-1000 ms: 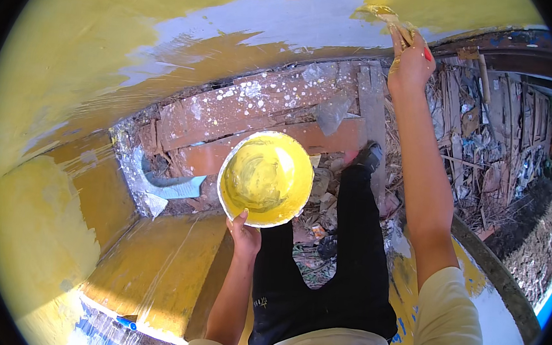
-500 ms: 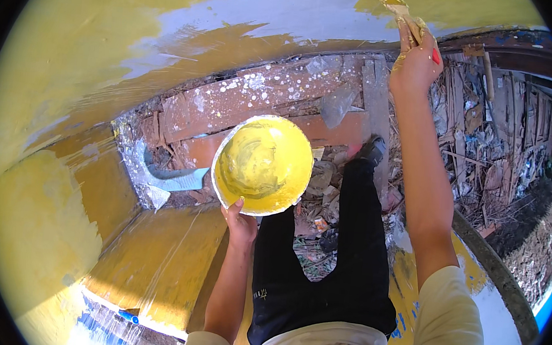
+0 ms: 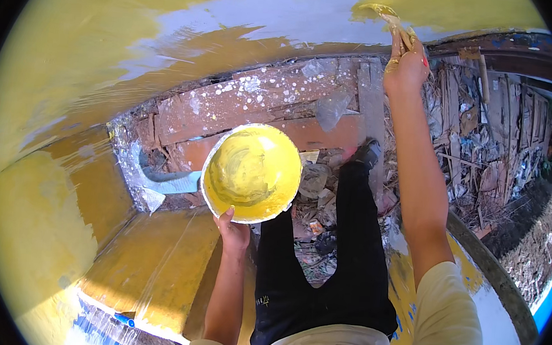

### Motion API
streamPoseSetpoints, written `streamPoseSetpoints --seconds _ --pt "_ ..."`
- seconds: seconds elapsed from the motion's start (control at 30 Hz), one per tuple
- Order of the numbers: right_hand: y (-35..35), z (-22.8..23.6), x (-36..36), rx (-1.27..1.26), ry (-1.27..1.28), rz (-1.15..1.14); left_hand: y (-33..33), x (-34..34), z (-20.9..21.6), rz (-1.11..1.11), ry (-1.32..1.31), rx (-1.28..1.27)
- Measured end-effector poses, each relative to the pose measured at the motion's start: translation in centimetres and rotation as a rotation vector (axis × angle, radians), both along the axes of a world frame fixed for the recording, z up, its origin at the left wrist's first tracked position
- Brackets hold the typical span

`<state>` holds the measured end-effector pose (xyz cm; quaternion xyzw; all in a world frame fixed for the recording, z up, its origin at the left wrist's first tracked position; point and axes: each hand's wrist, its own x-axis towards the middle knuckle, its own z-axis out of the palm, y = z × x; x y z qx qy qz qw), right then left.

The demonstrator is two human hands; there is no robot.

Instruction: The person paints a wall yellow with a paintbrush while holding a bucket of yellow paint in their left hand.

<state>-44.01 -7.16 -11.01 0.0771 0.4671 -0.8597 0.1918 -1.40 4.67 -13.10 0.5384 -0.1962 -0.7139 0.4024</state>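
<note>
Here the left hand (image 3: 234, 231) grips the near rim of a round bowl (image 3: 252, 172) coated inside with yellow paint, thumb over the edge, other fingers curled under and hidden. Bowl sits tilted in mid-air in front of the dark trousers (image 3: 327, 261), above rubble and reddish planks (image 3: 255, 109). Right hand (image 3: 406, 65) is raised at arm's length, fingers closed tight round the handle of a paintbrush (image 3: 387, 16); fingertips smeared yellow. Brush bristles touch the curved yellow-painted surface (image 3: 105, 36), right at the edge of a bare pale grey streak (image 3: 288, 18). Weathered wooden boards (image 3: 487, 124) and debris lie to the right, well apart from both hands.
</note>
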Motion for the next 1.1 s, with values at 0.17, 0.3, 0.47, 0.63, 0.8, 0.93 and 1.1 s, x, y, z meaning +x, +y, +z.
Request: streamPoseSetpoints --seconds 0.17,0.3,0.47,0.63,0.8,0.93,1.1 --pt "4.1 0.8 2.2 -0.019 0.077 0.027 0.1 -0.4 0.4 0.072 0.040 0.040" --pt "2.5 -3.2 1.4 0.231 0.030 0.074 0.0 -1.4 1.2 0.099 0.078 0.041" --pt "-0.5 4.0 1.6 0.030 0.168 0.002 0.3 -0.2 0.8 -0.002 0.021 -0.008" --pt "2.5 9.0 4.8 -0.089 0.337 -0.031 0.3 0.2 0.8 0.003 0.038 0.001" --pt "2.8 2.6 4.6 0.113 0.159 -0.006 0.0 -0.3 1.6 -0.004 0.039 -0.011" --pt "-0.2 1.3 3.4 0.098 0.069 -0.012 0.2 0.1 1.5 0.012 0.042 -0.004" --pt "0.7 8.0 3.9 -0.071 0.369 -0.042 0.6 0.9 1.4 -0.007 0.021 0.010"
